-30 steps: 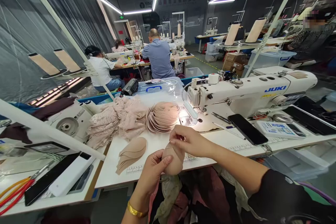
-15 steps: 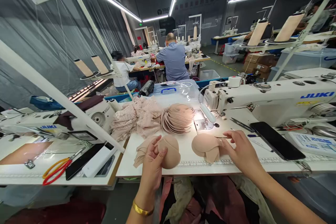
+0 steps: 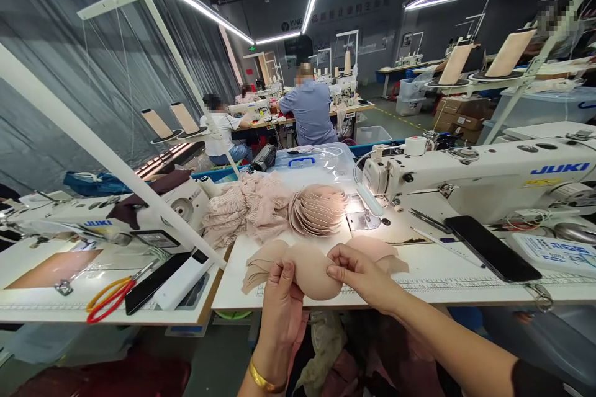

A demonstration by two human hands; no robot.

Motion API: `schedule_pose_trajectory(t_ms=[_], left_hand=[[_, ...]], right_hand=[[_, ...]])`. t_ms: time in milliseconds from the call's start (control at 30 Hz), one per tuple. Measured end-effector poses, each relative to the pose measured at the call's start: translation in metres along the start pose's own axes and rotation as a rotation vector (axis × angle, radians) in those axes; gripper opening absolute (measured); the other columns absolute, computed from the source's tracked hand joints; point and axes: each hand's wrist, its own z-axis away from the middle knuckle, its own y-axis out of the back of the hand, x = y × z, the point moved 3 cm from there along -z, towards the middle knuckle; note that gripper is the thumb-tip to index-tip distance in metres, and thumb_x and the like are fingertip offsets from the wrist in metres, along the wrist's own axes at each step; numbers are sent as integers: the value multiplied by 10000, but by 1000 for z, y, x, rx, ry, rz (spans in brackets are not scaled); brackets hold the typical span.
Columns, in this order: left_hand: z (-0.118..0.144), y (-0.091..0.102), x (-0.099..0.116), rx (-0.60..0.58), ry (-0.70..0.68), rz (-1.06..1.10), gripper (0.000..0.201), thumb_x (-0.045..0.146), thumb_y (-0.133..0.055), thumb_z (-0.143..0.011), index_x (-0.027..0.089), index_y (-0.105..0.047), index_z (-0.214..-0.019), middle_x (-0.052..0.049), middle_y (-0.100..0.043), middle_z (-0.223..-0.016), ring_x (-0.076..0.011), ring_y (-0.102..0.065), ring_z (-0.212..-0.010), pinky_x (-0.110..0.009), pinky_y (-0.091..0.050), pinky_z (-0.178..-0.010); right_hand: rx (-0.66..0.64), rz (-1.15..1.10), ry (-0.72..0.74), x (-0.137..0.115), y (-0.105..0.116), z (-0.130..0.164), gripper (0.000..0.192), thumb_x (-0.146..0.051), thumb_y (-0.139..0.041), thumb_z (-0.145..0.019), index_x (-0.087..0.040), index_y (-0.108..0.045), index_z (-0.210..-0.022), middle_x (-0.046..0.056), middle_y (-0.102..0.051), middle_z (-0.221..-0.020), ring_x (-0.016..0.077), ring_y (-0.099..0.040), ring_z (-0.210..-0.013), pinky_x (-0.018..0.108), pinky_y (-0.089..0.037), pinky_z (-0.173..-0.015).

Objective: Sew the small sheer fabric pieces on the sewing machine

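Between my two hands is a beige bra cup (image 3: 313,270), held just above the table's front edge. My left hand (image 3: 283,291) pinches its left side between thumb and fingers. Fingers of my right hand (image 3: 356,273) are closed on its right edge. Flat beige fabric pieces (image 3: 261,263) lie to the left, partly behind the held cup. Behind my right hand rest more beige pieces (image 3: 375,248), one of them rounded. A stack of beige cups (image 3: 319,209) stands farther back, beside crumpled pale lace fabric (image 3: 249,205).
To the right stands a white sewing machine (image 3: 465,170), with tweezers (image 3: 431,221) and a black phone (image 3: 491,249) near it. Red and orange scissors (image 3: 109,299) lie on the left table. A clear lidded bin (image 3: 321,164) sits behind the stack. People sit at machines farther back.
My right hand has moved left from the pieces on the right and now grips the held cup. The cup is turned to show a smooth rounded face.
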Motion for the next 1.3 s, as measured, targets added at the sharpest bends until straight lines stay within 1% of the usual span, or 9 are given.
schedule_pose_trajectory(t_ms=[233, 367, 467, 533, 733, 833, 1000, 1100, 1300], left_hand=[[-10, 14, 4, 21, -1, 32, 477, 396, -929, -818, 209, -727, -1207, -83, -782, -1142, -236, -743, -1090, -302, -627, -908], [-17, 18, 22, 9, 60, -64, 466, 377, -943, -790, 198, -749, -1174, -88, -778, -1166, -248, -748, -1049, -305, -636, -859], [-16, 9, 30, -128, 126, -184, 477, 438, -956, -762, 177, -772, -1116, -93, -776, -1138, -256, -739, -1047, -301, -622, -871], [-10, 0, 28, -229, 193, -239, 465, 458, -959, -758, 150, -784, -1060, -108, -778, -1081, -267, -739, -1008, -307, -617, -848], [24, -15, 13, -495, 249, -211, 626, 656, -847, -827, 199, -742, -1242, -140, -746, -1156, -281, -728, -970, -313, -599, -751], [28, -7, 19, -557, 265, -261, 572, 500, -945, -776, 218, -733, -1226, -118, -742, -1175, -261, -723, -985, -295, -582, -806], [-10, 24, 77, -358, 119, -498, 672, 421, -939, -749, 192, -691, -1329, -142, -724, -1263, -323, -687, -1141, -332, -575, -907], [-50, 43, 111, -281, -8, -857, 746, 542, -867, -718, 174, -673, -1338, -162, -722, -1231, -383, -675, -1158, -434, -575, -937], [-103, 59, 138, -38, -458, -1317, 705, 518, -844, -641, 184, -714, -1248, -190, -679, -1260, -497, -496, -1337, -651, -308, -1174]], right_hand=[[30, 217, 83, -32, 29, 7, 471, -677, -683, -904, -217, -594, -868, -19, -514, -756, 159, -451, -706, 273, -363, -643], [-264, 417, 111, -79, 44, 11, 333, -519, -606, -1010, -216, -734, -965, 41, -704, -942, 204, -628, -871, 300, -472, -776], [-578, 531, 88, -102, 28, 7, 213, -380, -614, -1021, -231, -763, -1052, 40, -768, -1059, 222, -699, -1000, 307, -495, -889], [-634, 600, 82, -104, 10, -2, 131, -300, -681, -973, -229, -733, -1070, 28, -776, -1046, 218, -709, -970, 288, -493, -843], [-257, 756, 249, -69, -28, -24, 112, -203, -714, -907, -217, -624, -972, 21, -709, -969, 209, -636, -891, 288, -448, -773], [-95, 672, 291, -46, -23, -23, 107, -278, -675, -937, -222, -609, -1002, 39, -691, -995, 216, -611, -897, 323, -469, -797], [27, 632, 256, -30, 3, -21, 177, -393, -552, -1035, -232, -625, -1022, 56, -688, -1021, 219, -604, -913, 328, -479, -759], [44, 714, 247, -30, 16, -23, 152, -318, -525, -1026, -226, -630, -966, 41, -676, -956, 206, -593, -848, 331, -471, -747], [89, 829, 284, -23, 27, -35, 104, -196, -528, -976, -214, -608, -912, 43, -668, -924, 209, -592, -821, 333, -465, -729]])
